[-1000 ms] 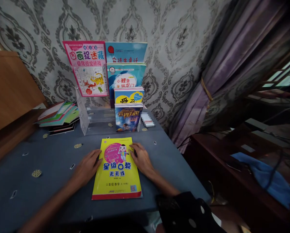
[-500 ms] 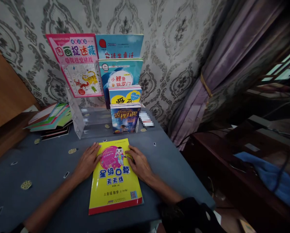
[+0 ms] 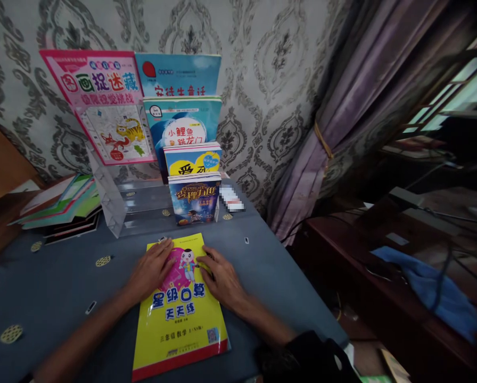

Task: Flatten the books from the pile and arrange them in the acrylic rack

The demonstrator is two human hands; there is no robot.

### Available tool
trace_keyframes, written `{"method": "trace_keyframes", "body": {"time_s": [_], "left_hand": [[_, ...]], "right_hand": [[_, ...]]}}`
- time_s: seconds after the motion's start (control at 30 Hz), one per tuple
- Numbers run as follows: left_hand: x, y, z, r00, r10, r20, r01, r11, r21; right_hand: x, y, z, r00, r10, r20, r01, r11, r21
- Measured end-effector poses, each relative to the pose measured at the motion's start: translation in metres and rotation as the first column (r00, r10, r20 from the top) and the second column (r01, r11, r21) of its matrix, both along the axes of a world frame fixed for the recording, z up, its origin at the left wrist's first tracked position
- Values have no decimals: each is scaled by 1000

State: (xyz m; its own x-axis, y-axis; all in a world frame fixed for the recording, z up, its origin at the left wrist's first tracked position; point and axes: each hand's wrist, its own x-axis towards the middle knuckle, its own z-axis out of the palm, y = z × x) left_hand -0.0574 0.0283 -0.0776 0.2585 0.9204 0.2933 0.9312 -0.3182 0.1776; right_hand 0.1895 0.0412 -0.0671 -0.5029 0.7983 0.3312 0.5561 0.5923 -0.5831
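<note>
A yellow workbook with a red bottom band lies flat on the table, its cover facing up. My left hand rests over its upper left edge, fingers stretched onto the cover's pink circle. On the opposite side, my right hand touches the upper right edge, fingers apart and tips on the cover. Neither hand is wrapped round the workbook. Just beyond stands a clear tiered book rack. It holds a pink picture book at the back left and, on the right, a column of blue-covered books.
Several thin, colourful books are stacked on the table at the left. A blurred-out item lies right of the rack. Beyond the table's right edge are a tied purple curtain and a dark red cabinet with a blue cloth.
My left hand has slid further onto the cover, and both hands remain at the workbook's upper edges. The whole view has shifted, so most things appear further left.
</note>
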Motion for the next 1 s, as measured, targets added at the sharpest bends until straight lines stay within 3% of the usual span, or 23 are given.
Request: {"method": "trace_keyframes", "body": {"time_s": [0.17, 0.4, 0.73, 1.0], "left_hand": [[18, 12, 2, 992, -126, -3, 126, 991, 34], [41, 35, 6, 965, -261, -6, 260, 964, -52], [46, 49, 1, 942, -336, -3, 336, 941, -39], [45, 50, -6, 935, -355, 21, 354, 935, 35]], "right_hand": [[1, -1, 1, 1000, 15, -17, -14, 1000, 23], [1, 1, -2, 999, 16, -35, -14, 998, 58], [-1, -1, 2, 999, 1, 53, -4, 998, 69], [-7, 19, 8, 982, -8, 191, -10, 996, 91]]}}
